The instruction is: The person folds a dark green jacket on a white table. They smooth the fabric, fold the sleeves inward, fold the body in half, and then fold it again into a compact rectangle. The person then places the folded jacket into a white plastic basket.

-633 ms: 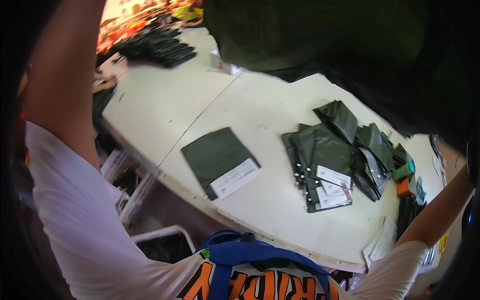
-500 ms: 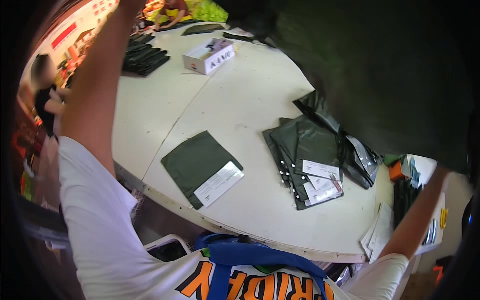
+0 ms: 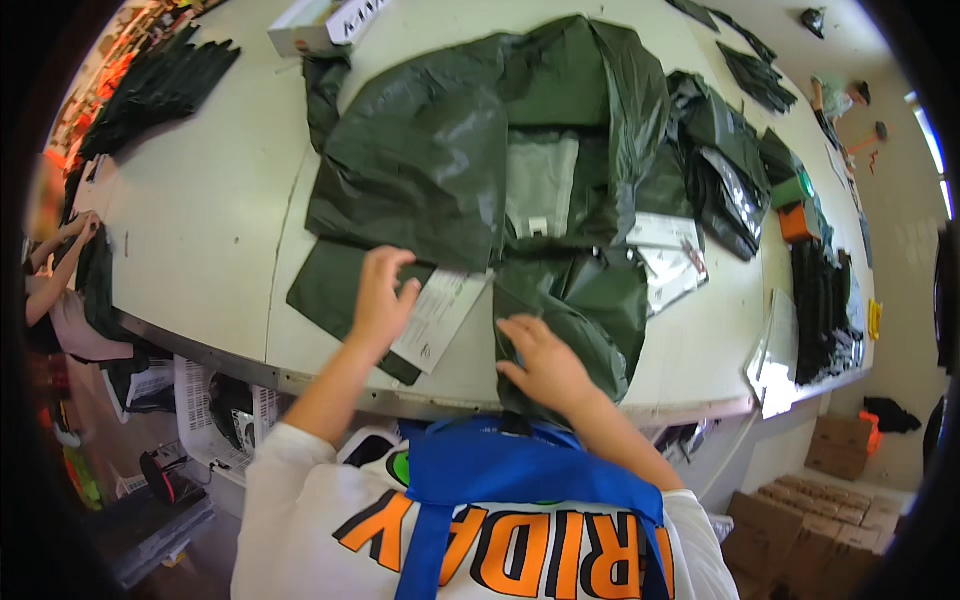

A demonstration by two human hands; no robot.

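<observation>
A dark green coated garment (image 3: pixel 420 170), apparently a raincoat, lies spread over the table, its pale lining (image 3: pixel 540 185) showing in the middle. My left hand (image 3: pixel 380 300) is at its lower left edge, thumb and fingers apart and slightly bent. Below that edge is a flat dark green pouch (image 3: pixel 335 285) bearing a white printed label (image 3: pixel 440 310), partly covered by the garment. My right hand (image 3: pixel 545 362) rests on the garment's lower right part, fingers spread. Neither hand grips anything visible.
To the right are labelled pouches, a pouch with clear plastic (image 3: pixel 735 195), an orange box (image 3: pixel 798 222) and papers (image 3: pixel 775 350). Folded dark pieces (image 3: pixel 160 85) and a white box (image 3: pixel 315 28) stand at the far left. Another person's hands (image 3: pixel 80 230) work at the left.
The garment, earlier held up high at the right by my raised arms, now lies on the table over part of the pouches. Both my hands have come down to its near edge.
</observation>
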